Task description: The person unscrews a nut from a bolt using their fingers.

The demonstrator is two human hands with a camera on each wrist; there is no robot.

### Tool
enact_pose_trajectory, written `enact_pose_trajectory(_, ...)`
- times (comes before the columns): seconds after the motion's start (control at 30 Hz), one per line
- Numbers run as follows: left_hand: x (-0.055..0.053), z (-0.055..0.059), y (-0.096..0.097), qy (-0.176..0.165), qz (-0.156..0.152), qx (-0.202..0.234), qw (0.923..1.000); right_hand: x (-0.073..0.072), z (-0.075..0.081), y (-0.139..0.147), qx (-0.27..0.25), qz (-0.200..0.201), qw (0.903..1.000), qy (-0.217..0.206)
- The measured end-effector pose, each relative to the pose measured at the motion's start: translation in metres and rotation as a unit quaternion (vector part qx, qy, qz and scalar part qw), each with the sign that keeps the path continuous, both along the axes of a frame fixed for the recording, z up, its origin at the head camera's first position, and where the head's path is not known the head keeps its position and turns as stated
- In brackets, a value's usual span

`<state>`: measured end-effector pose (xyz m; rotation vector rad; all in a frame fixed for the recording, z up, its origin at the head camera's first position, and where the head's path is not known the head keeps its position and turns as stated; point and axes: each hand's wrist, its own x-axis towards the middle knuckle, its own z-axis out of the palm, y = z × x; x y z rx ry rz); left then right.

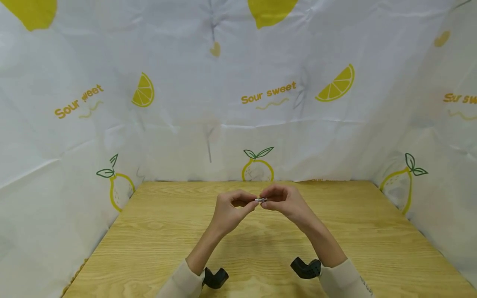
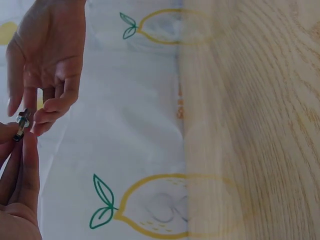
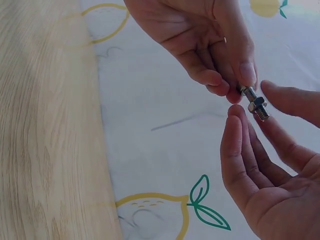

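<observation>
A small metal bolt [image 3: 249,93] with a hex nut [image 3: 257,104] threaded on its shank is held up above the table. My left hand [image 1: 230,210] pinches one end of the bolt between thumb and fingertips, which hide that end. The nut and the threaded tip stick out toward my right hand [image 1: 290,203]. In the right wrist view, the right thumb [image 3: 290,100] is spread a little away from the nut. The right index finger lies behind the threaded tip; whether it touches the bolt I cannot tell.
Both hands are over a wood-grain table [image 1: 156,231]. White cloth [image 1: 179,99] printed with lemons encloses the back and sides. A black wrist-worn device [image 1: 216,278] sits at the left cuff, and another black device [image 1: 306,268] at the right cuff.
</observation>
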<state>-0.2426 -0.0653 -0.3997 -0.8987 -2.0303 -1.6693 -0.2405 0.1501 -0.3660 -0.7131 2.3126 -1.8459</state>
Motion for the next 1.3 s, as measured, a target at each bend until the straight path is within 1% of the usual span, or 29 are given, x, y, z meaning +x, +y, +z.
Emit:
enact_pose_trajectory(0.1, 0.0000, 0.0008, 0.0001, -0.011, 0.000, 0.005, 0.9999, -0.0009, 0.0011, 0.0010, 0.002, 0.004, 0.9999, -0.009)
enact_pose_trajectory(0.2, -0.0001, 0.0013, 0.0006, -0.013, -0.001, 0.007, 0.9999, -0.0015, 0.0022, 0.0022, -0.001, 0.016, 0.9997, -0.018)
enact_pose_trajectory(0.33, -0.0003, 0.0013, 0.0009, -0.019, -0.004, 0.007, 0.9998, -0.0009, 0.0028, 0.0029, -0.008, 0.023, 0.9996, -0.014)
enact_pose_trajectory(0.43, -0.0006, 0.0011, 0.0007, -0.026, -0.005, 0.012, 0.9996, -0.0001, 0.0028, 0.0027, -0.007, 0.016, 0.9998, -0.005)
enact_pose_trajectory(0.57, -0.0007, 0.0008, 0.0005, -0.026, -0.011, 0.014, 0.9995, 0.0013, 0.0029, 0.0024, 0.005, -0.006, 1.0000, 0.002)
enact_pose_trajectory(0.67, -0.0003, 0.0012, 0.0002, -0.030, -0.013, 0.010, 0.9994, 0.0027, 0.0034, 0.0020, 0.012, -0.018, 0.9998, 0.002)
enact_pose_trajectory(0.83, 0.0007, 0.0016, -0.0006, -0.043, -0.020, 0.007, 0.9989, 0.0038, 0.0029, 0.0005, 0.009, -0.022, 0.9997, -0.001)
enact_pose_trajectory(0.9, 0.0010, 0.0013, -0.0009, -0.048, -0.026, 0.015, 0.9984, 0.0039, 0.0026, -0.0001, 0.003, -0.018, 0.9998, -0.005)
enact_pose_trajectory(0.97, 0.0013, 0.0015, -0.0010, -0.054, -0.030, 0.024, 0.9978, 0.0039, 0.0024, -0.0004, -0.006, -0.006, 1.0000, -0.005)
enact_pose_trajectory(1.03, 0.0012, 0.0016, -0.0008, -0.057, -0.030, 0.031, 0.9975, 0.0029, 0.0024, -0.0005, -0.012, 0.004, 0.9998, -0.016)
enact_pose_trajectory(1.13, 0.0013, 0.0022, -0.0001, -0.051, -0.024, 0.031, 0.9979, 0.0006, 0.0022, -0.0003, -0.016, 0.018, 0.9991, -0.035)
enact_pose_trajectory(1.2, 0.0011, 0.0023, 0.0001, -0.048, -0.023, 0.030, 0.9981, -0.0004, 0.0022, -0.0002, -0.017, 0.019, 0.9987, -0.045)
enact_pose_trajectory(1.3, 0.0014, 0.0028, -0.0001, -0.044, -0.024, 0.031, 0.9983, 0.0005, 0.0030, -0.0004, -0.020, 0.018, 0.9991, -0.034)
